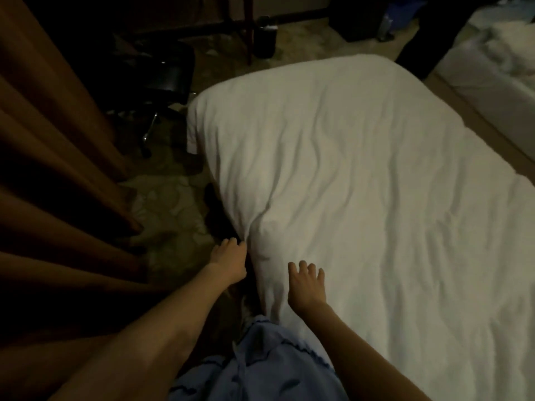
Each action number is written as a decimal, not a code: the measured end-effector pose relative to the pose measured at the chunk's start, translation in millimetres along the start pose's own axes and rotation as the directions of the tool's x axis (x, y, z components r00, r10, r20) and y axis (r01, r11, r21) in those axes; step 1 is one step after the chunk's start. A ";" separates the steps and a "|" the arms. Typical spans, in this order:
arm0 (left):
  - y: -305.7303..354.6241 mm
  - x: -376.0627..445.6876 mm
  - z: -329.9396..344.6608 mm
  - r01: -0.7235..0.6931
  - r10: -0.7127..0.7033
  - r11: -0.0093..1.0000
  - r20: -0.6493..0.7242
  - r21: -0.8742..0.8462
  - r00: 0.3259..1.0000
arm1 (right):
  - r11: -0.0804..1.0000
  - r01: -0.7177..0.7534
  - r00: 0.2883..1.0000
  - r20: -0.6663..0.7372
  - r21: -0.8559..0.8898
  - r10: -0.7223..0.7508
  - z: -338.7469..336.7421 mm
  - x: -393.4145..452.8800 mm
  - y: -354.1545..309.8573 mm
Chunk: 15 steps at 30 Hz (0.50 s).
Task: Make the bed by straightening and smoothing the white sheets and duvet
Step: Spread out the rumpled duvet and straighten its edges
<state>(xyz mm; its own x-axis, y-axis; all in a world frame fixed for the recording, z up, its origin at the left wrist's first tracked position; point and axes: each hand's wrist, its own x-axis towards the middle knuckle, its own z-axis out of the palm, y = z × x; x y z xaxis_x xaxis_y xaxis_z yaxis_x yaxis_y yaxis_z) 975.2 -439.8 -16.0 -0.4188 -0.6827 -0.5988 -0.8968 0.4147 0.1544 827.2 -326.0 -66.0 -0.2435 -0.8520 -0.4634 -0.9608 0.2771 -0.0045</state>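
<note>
White duvet (362, 183) spread over the bed, filling centre and right of frame, creased throughout. Left hand (228, 261) at the duvet's near edge, lower centre, grip pinching a gathered fold of cloth. Right hand (307, 285) just beside, resting flat on the cover, grip released, fingers spread. Likely trouble: pulling from that single pinched point, dragging the cover askew toward the curtain (58, 169) at left, deepening the radiating creases, perhaps sliding the edge down to the floor (170, 209).

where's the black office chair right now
In the head view the black office chair stands upper left, on the floor just beyond the duvet's far left corner, right of the brown curtain.
</note>
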 end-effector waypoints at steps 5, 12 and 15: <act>-65.4 71.2 -92.1 0.055 -0.063 0.996 -0.123 -0.067 0.990 | 0.994 0.094 0.995 -0.024 -0.060 -0.096 -68.9 113.1 -50.8; -165.1 177.7 -165.4 0.097 -0.100 0.994 -0.055 -0.047 0.994 | 0.985 0.153 0.985 -0.068 -0.082 -0.159 -141.8 263.7 -134.7; -215.1 248.3 -191.4 0.047 -0.047 0.998 0.001 0.028 0.999 | 0.995 0.090 0.994 -0.055 -0.045 -0.092 -148.5 333.8 -166.3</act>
<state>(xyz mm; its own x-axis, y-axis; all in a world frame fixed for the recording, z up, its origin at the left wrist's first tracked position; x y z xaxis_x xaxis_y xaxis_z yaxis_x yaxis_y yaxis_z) 1036.8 -813.6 -47.4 -0.3757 -0.7008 -0.6064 -0.9111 0.3989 0.1035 886.1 -722.5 -88.4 -0.1606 -0.8973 -0.4112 -0.9838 0.1790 -0.0062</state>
